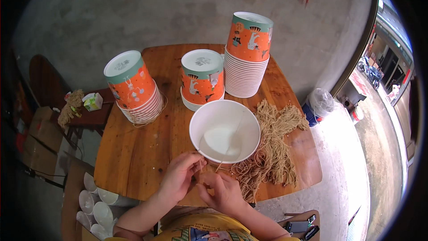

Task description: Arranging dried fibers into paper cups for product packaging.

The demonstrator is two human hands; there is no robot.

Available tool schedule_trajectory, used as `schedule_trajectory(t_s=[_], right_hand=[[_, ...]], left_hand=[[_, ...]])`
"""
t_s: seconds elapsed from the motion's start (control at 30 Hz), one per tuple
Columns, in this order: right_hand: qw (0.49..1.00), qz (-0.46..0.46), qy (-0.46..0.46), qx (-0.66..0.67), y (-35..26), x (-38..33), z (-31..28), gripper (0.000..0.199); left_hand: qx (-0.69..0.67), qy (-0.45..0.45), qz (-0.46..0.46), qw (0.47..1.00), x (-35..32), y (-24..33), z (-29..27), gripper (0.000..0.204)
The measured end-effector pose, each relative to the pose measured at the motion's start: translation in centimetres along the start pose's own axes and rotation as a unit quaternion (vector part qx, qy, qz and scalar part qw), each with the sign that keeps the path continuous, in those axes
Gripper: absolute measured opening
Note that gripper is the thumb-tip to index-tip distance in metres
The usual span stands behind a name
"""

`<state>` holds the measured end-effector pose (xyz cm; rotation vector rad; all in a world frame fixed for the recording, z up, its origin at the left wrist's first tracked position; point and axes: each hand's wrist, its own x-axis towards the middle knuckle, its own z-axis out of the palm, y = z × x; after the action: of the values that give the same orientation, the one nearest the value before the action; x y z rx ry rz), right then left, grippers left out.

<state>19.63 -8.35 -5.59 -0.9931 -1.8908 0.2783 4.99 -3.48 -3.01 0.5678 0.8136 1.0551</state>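
A white paper bucket [209, 127] stands mouth up near the table's front edge, its inside facing me. Just in front of its rim, my left hand [182, 174] is closed in a pinch on a thin tan cord [220, 167]. Beside it my right hand [222, 190] has its fingers curled and closed on the cord too; a short length sticks up from them toward the rim. Some fingertips are hidden behind the knuckles. To the right of the bucket, a loose heap of tan cords [278, 145] spreads over the table.
Upside-down stacks of orange and green paper buckets stand at the left [131, 85], middle [203, 78] and back right [249, 53] of the wooden table [147, 151]. Cord loops round the left stack. A carton of white buckets [96, 205] sits below left, a lined bin [318, 105] at right.
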Motion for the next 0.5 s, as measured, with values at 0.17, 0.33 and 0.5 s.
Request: schedule_trajectory(t_s=[0.17, 0.33, 0.5], right_hand=[[0.989, 0.150, -0.002, -0.018, 0.3, 0.6, -1.7, 0.026], [0.982, 0.182, 0.022, -0.045, 0.6, 0.7, -2.4, 0.025], [0.980, 0.187, 0.023, -0.066, -0.4, 1.1, -2.4, 0.025]], left_hand=[[0.066, -0.038, -0.043, 0.996, -0.3, 0.4, 0.3, 0.016], [0.107, -0.046, -0.071, 0.991, -0.5, -0.5, 0.5, 0.010], [0.158, -0.067, -0.016, 0.985, -0.6, -2.2, 0.5, 0.009]])
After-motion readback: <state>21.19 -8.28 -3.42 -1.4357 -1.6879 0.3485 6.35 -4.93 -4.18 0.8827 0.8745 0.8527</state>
